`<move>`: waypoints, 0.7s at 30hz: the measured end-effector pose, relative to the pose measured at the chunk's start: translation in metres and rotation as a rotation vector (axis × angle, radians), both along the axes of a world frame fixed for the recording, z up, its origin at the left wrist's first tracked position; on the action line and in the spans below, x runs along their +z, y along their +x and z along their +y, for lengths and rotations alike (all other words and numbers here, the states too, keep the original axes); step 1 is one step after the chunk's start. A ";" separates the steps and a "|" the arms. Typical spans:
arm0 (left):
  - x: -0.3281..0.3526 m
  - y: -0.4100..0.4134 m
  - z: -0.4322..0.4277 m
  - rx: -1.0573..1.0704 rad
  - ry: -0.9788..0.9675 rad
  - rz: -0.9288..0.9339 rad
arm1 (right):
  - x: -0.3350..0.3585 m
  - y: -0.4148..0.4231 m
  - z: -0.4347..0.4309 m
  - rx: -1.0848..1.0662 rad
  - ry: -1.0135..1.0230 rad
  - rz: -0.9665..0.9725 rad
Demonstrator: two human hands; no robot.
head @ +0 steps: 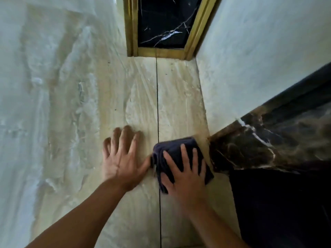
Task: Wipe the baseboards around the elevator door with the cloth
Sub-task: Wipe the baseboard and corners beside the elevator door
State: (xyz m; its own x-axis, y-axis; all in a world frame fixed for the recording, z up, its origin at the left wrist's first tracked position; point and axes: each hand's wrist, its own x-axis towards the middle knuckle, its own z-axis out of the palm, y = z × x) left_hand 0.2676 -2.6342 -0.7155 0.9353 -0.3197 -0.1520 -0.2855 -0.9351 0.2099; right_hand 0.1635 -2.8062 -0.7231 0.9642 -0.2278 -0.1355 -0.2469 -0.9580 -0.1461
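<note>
The right hand (184, 169) lies flat with its fingers spread on top of a folded dark cloth (179, 158), pressing it against the pale marble surface (139, 97); the fingers rest on the cloth and do not curl around it. The left hand (121, 156) is just beside it, open with the palm down and fingers fanned on the bare marble, holding nothing, its thumb touching the cloth's left edge. Both forearms reach in from the bottom of the view.

A thin dark seam (157, 104) runs straight down the pale surface, passing between the two hands and under the cloth's left part. The cloth's right edge sits just beside the corner where the pale surface meets a band of dark brown veined marble (259, 145), which looks like the baseboard, though the wide-angle view makes that hard to tell. This dark band closes off the room on the right.

Beyond the hands the pale surface is open up to a gold-coloured metal frame (161, 53) enclosing a black panel with white veins (164, 24). To the left lies broad, glossy pale marble; to the upper right, a plain light wall (268, 51) meets the dark band.
</note>
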 end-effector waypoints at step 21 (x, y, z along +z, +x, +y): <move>-0.009 0.004 0.004 -0.032 -0.026 -0.007 | -0.008 0.218 -0.050 -0.171 0.011 0.060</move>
